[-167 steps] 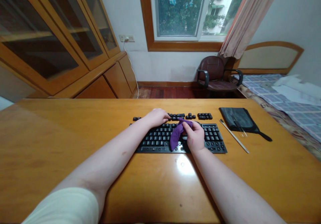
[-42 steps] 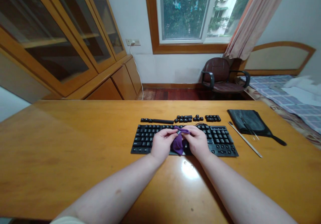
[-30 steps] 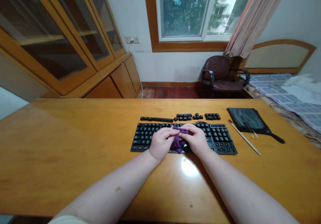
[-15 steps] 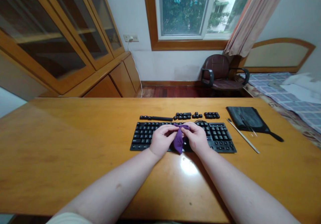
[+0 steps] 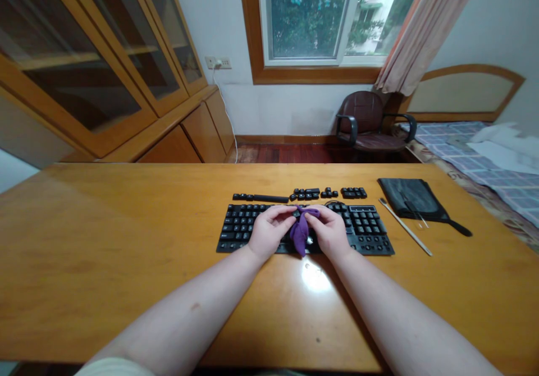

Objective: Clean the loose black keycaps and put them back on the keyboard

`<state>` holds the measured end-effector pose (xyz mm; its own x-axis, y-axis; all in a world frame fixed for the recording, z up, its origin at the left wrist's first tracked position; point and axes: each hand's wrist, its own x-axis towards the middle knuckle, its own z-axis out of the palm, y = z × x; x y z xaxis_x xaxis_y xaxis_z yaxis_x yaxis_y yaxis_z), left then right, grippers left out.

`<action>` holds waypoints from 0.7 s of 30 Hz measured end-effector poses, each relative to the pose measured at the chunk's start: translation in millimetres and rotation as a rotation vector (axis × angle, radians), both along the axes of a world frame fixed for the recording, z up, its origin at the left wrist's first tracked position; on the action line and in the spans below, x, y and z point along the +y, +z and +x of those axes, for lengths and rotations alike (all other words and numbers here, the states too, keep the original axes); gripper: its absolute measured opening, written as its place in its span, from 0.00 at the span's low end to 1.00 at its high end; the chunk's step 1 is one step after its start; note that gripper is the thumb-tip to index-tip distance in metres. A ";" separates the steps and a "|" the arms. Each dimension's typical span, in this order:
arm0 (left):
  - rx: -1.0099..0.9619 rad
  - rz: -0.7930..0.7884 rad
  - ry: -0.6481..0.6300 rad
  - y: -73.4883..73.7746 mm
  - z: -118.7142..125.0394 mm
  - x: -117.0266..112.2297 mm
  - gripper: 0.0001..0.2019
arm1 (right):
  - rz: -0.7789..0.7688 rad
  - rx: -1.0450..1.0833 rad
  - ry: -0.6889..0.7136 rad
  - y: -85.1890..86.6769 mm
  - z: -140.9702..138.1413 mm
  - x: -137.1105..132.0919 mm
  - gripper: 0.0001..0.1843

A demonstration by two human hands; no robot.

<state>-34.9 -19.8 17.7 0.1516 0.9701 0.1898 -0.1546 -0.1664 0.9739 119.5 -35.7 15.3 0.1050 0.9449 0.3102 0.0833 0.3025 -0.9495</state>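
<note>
Left grip: left hand (image 5: 267,231) curled shut, fingertips pinching the top of the purple cloth (image 5: 300,234).
Right grip: right hand (image 5: 330,231) closed on the same cloth from the other side — knuckles close to the left's.
Cloth: bunched between both hands, its tail hanging over the middle of the keyboard (image 5: 236,230), near the front edge.
Keyboard: black, flat on the surface (image 5: 126,241).
Keycaps: loose keycaps (image 5: 307,195) in a row just behind the keyboard.
Right side: a thin stick (image 5: 404,226) beside the keyboard — then a black pouch (image 5: 406,205) further back.
</note>
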 end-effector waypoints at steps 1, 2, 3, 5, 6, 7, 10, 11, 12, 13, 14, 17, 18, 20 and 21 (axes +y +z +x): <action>-0.004 0.003 -0.009 -0.4 0.1 0.0 0.11 | 0.007 -0.011 -0.003 0.0 -0.1 0.1 0.07; -0.012 0.002 -0.017 -0.8 0.3 -0.1 0.12 | 0.013 -0.021 -0.007 -0.2 -0.3 0.2 0.06; -0.021 -0.002 -0.022 -1.1 0.6 -0.3 0.12 | 0.018 -0.028 -0.008 -0.3 -0.5 0.2 0.06; -0.027 -0.017 -0.019 -1.1 1.4 -0.7 0.13 | 0.026 -0.039 -0.008 -0.5 -0.8 0.3 0.05; -0.022 -0.021 -0.008 -0.8 1.8 -1.0 0.12 | 0.029 -0.043 -0.008 -0.5 -0.8 0.2 0.05; -0.012 -0.023 0.003 -0.5 2.1 -1.2 0.11 | 0.029 -0.046 -0.009 -0.6 -0.7 0.1 0.05; 0.019 -0.013 0.031 0.0 2.4 -1.4 0.11 | 0.027 -0.031 -0.040 -1.6 0.3 -0.8 0.06; 0.028 -0.008 0.037 -0.4 2.4 -1.2 0.11 | 0.027 -0.022 -0.064 -2.5 0.6 -1.1 0.06; 0.039 0.000 0.045 -1.0 2.3 -1.0 0.11 | 0.027 -0.009 -0.096 -3.6 0.9 -1.4 0.07; 0.055 0.011 0.055 -2.0 2.1 -0.7 0.11 | 0.026 0.007 -0.133 -4.6 1.2 -1.5 0.08; 0.075 0.027 0.068 -3.3 1.9 -0.3 0.11 | 0.024 0.026 -0.173 -5.3 1.5 -1.5 0.08; 0.155 0.098 0.101 -7.4 1.1 0.2 0.11 | 0.033 0.131 -0.298 -1.0 3.2 -0.6 0.10; 0.182 0.123 0.102 -8.3 0.7 0.2 0.11 | 0.053 0.184 -0.337 3.6 4.4 -0.1 0.11; 0.240 0.169 0.094 -8.6 -0.4 -0.3 0.11 | 0.128 0.296 -0.400 17.2 8.8 0.6 0.11; 0.278 0.196 0.091 -7.9 -1.1 -0.7 0.10 | 0.176 0.341 -0.421 25.2 12.1 0.6 0.11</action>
